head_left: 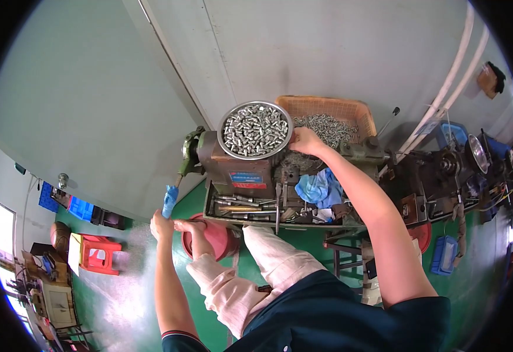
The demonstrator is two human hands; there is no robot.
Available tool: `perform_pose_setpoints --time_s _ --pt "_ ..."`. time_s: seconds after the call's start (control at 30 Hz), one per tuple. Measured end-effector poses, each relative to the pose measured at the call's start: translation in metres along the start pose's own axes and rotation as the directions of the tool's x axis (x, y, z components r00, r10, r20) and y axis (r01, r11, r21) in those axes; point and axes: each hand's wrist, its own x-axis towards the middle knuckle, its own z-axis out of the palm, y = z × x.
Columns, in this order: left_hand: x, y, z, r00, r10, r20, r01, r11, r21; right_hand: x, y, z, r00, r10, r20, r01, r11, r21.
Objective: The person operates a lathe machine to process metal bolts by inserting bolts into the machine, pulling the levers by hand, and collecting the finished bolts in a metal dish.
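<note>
My left hand (161,226) is wrapped around the lower end of a lever handle (170,200) bound in blue wrapping. The lever joins a green arm on the left side of a bench machine (226,166). A round metal bowl (225,149) full of short silvery metal pieces (255,130) sits on top of the machine. My right hand (307,142) is closed just beside the bowl's right rim; what its fingertips hold, if anything, is hidden. Behind it stands an orange plastic basket (322,105) with many more small metal parts (327,128).
Below the machine, a tray holds tools (241,207) and a blue cloth (320,188). A red bucket (214,239) stands by my leg. Another machine (447,167) is to the right; a red stool (101,255) stands left. A wall (338,47) rises behind.
</note>
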Motion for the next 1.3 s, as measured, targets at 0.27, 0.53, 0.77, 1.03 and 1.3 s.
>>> perform_pose_setpoints --time_s 0.27,0.53,0.77,1.03,1.3 --pt "-0.014 0.007 0.001 0.997 0.003 -0.076 -0.007 0.999 -0.053 -0.011 -0.008 0.004 0.999 0.049 -0.016 -0.049 0.997 -0.055" --pt "-0.033 0.022 -0.003 0.997 0.003 -0.078 -0.007 0.999 -0.048 -0.010 -0.005 0.006 1.000 0.014 0.024 -0.013 0.999 -0.046" --pt "-0.065 0.060 0.005 0.998 -0.034 -0.051 0.028 0.993 -0.117 -0.014 -0.013 0.003 0.999 0.006 0.037 -0.004 0.998 -0.059" --pt "-0.059 0.051 0.007 0.998 -0.056 -0.038 0.050 0.988 -0.143 -0.004 -0.002 -0.015 0.997 -0.073 0.030 0.074 0.995 -0.060" --pt "-0.060 0.057 0.004 0.998 -0.062 -0.025 0.058 0.989 -0.133 0.005 -0.071 -0.050 0.748 -0.427 -0.508 0.272 0.896 -0.352"
